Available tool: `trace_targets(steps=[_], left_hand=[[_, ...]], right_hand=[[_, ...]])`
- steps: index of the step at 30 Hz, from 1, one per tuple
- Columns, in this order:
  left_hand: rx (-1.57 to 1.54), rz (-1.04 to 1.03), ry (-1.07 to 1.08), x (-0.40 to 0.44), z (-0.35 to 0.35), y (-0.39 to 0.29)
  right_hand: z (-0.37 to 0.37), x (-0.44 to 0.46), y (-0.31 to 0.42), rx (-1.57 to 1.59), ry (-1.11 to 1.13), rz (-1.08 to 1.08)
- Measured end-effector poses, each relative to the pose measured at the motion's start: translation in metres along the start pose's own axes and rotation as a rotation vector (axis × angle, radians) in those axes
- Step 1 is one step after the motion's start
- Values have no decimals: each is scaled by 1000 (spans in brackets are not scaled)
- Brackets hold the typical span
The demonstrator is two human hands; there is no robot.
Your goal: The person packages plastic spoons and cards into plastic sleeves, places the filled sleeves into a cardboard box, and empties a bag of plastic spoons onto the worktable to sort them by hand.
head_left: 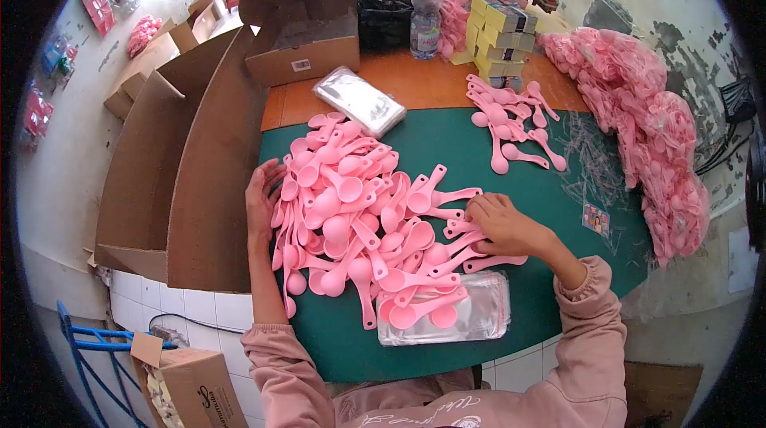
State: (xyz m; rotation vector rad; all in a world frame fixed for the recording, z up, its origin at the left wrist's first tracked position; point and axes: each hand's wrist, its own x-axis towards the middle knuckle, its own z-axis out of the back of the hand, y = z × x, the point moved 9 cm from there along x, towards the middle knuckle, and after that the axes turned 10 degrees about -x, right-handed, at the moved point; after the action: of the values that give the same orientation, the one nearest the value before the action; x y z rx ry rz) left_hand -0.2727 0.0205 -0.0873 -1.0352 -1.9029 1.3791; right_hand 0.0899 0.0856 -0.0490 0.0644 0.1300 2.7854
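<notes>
A large heap of pink plastic measuring spoons (339, 205) lies on the green tabletop. At its left edge, my left hand (262, 193) rests against the spoons with fingers extended and apart. My right hand (501, 222) is at the right side of the heap, fingers bent over several spoon handles; the fingertips are partly hidden. Below the heap lies a stack of clear plastic bags (467, 316), with a few spoons resting on its left part. Farther right is a smaller group of pink spoons (515, 121).
An open cardboard box (211, 157) stands along the left edge. At the back are another box (307, 33), a packet of clear bags (359, 101), a water bottle (426, 17) and stacked cards (499, 37). Bagged pink items (638, 117) pile up on the right.
</notes>
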Motion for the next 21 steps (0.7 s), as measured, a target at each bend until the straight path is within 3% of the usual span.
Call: trace_targets(steps=[5, 12, 14, 15, 17, 18, 21], left_hand=[[-10, 2, -11, 0, 1, 0], [8, 3, -19, 1, 2, 1], [-4, -9, 4, 1, 2, 1], [0, -4, 7, 1, 2, 1], [4, -10, -1, 2, 2, 1], [3, -2, 9, 3, 2, 3], [4, 3, 0, 1, 3, 2]], right_hand=[[-15, 6, -4, 142, 184, -12], [-13, 2, 0, 38, 157, 46], [-16, -2, -9, 220, 366, 30], [-4, -2, -12, 226, 366, 27], [12, -9, -14, 735, 484, -63], [10, -13, -20, 740, 482, -74], [21, -16, -17, 1257, 366, -22]])
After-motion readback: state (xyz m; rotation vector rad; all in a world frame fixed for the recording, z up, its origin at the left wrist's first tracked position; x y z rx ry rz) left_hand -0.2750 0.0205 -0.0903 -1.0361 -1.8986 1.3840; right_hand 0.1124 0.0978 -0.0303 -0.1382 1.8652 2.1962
